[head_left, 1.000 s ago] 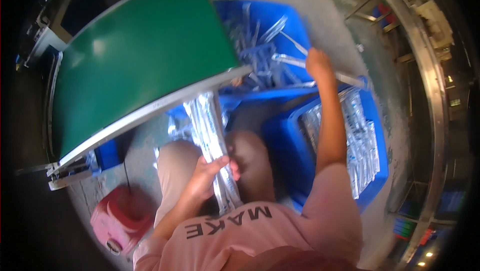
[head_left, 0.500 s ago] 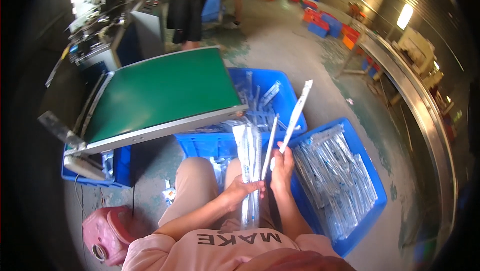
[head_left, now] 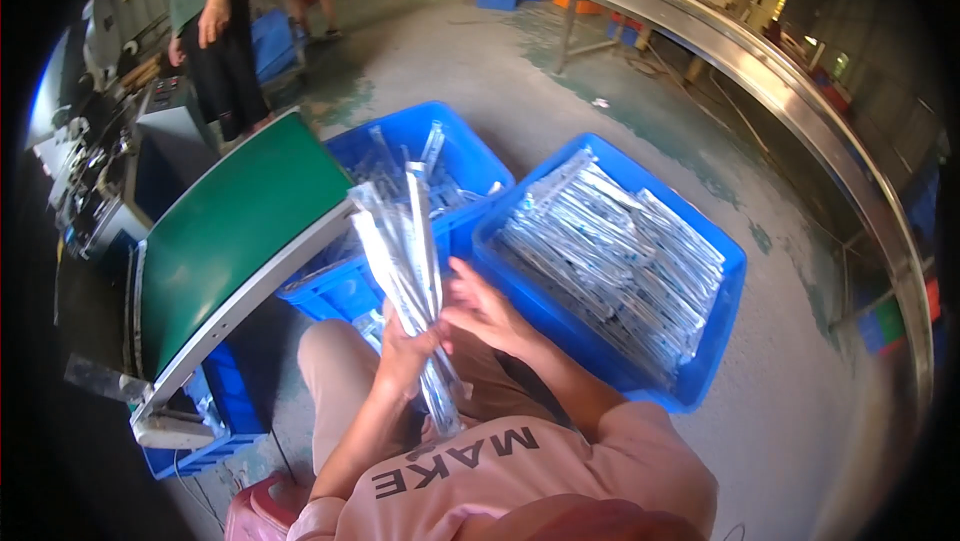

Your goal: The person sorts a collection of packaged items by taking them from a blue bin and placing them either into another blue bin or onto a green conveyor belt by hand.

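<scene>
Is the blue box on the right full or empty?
Not empty; it looks well filled: long, shiny packets lie across the right-hand blue bin, hiding its bottom. How deep they go, I can't tell.

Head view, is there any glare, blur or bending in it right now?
In the head view, whitish highlights streak the silvery packets in the left hand, and their fine detail looks soft; also in the head view, the long metal rail at right bows along the rim, while the picture's corners fall to black.
</scene>
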{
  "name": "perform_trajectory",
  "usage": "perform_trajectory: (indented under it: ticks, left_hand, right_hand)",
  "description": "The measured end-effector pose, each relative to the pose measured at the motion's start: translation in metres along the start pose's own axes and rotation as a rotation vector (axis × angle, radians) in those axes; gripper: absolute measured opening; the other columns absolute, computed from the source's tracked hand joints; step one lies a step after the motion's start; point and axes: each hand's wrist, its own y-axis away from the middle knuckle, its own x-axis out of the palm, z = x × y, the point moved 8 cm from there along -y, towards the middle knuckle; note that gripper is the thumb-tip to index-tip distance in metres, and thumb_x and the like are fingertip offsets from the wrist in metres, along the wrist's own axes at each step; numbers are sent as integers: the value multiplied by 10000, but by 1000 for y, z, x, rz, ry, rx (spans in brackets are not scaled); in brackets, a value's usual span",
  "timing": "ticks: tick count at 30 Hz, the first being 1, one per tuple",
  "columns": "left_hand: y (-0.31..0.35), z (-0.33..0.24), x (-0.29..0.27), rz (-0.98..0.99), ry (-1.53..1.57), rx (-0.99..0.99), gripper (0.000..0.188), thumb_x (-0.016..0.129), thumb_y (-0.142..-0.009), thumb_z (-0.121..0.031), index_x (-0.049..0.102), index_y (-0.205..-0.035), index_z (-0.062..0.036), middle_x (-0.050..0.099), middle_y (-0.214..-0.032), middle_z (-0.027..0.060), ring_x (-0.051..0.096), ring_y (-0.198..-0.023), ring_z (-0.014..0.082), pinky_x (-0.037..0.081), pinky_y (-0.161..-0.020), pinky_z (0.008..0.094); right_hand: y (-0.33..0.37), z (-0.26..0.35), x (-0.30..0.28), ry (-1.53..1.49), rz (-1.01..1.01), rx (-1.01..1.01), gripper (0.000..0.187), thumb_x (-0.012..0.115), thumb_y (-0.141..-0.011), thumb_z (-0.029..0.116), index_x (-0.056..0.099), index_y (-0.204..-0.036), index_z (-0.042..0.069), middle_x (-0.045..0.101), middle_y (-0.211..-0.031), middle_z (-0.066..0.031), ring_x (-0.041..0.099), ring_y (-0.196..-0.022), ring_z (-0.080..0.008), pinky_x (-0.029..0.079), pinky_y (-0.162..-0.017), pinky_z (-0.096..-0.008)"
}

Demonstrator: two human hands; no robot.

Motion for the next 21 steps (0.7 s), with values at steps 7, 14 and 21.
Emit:
perform_trajectory:
  ticks: [7, 14, 21]
  left_hand:
    - [2, -10, -30, 148, -372, -117, 480, 691, -772, -354, 607, -1032, 41, 633, -911, 85, 558, -874, 154, 443, -801, 284]
    - [-51, -72, -8, 166, 156, 40, 713, 710, -744, -242, 301, -1289, -33, 556, -997, 164, 604, -770, 254, 525, -661, 348]
    - [-76, -60, -15, -123, 22, 105, 293, 659, -808, -207, 522, -1007, -41, 549, -692, 34, 540, -539, 139, 444, -473, 259]
  right_hand:
    - [3, -40, 9, -643, -190, 121, 305, 662, -784, 132, 516, -1021, 6, 598, -802, -104, 625, -694, -196, 528, -616, -307]
    - [7, -42, 109, -990, 436, 410, 428, 649, -767, 388, 521, -931, 13, 576, -787, -103, 610, -662, -209, 505, -606, -314]
    - [46, -37, 94, -967, 364, 405, 430, 621, -808, 377, 517, -975, -5, 583, -786, -102, 603, -637, -184, 501, -598, -293]
